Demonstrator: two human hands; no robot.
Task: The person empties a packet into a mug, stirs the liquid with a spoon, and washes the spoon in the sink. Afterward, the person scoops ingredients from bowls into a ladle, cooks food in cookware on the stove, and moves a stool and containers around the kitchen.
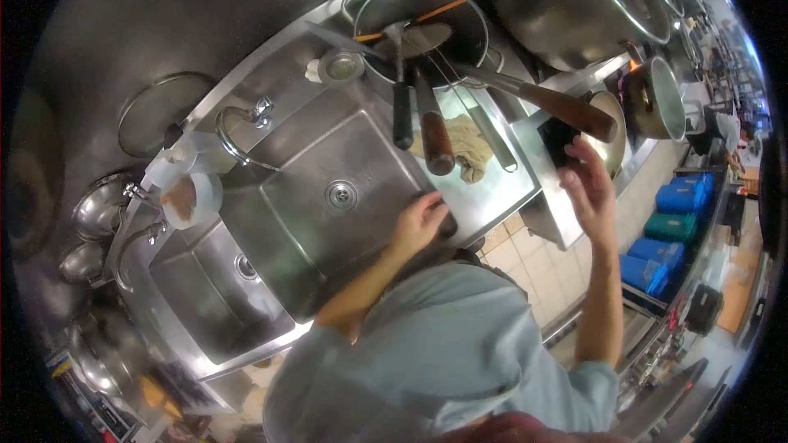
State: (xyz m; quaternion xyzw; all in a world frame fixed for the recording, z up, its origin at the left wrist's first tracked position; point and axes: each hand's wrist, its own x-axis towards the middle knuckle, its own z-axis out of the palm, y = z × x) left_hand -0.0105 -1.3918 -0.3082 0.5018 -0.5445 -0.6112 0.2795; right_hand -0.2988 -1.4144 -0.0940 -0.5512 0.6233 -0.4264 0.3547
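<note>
My left hand point(420, 221) is over the front right edge of the large sink basin point(328, 189), fingers loosely bent and partly apart, with nothing visible in them. A dark patch beside its fingertips is too unclear to name. My right hand point(591, 189) is raised with its fingers apart, just below the end of a wooden handle point(574, 111); I see no grip on it. That handle belongs to one of several long-handled tools lying across a deep pot point(361, 20). Another wooden handle point(437, 143) and a black handle point(402, 115) point toward me.
A crumpled tan cloth point(468, 148) lies on the steel counter point(492, 197). A curved faucet point(234, 135) and a white container point(193, 201) stand behind the sinks. A smaller basin point(213, 295) is at left. At right are a saucepan point(657, 98) and blue bins point(648, 267).
</note>
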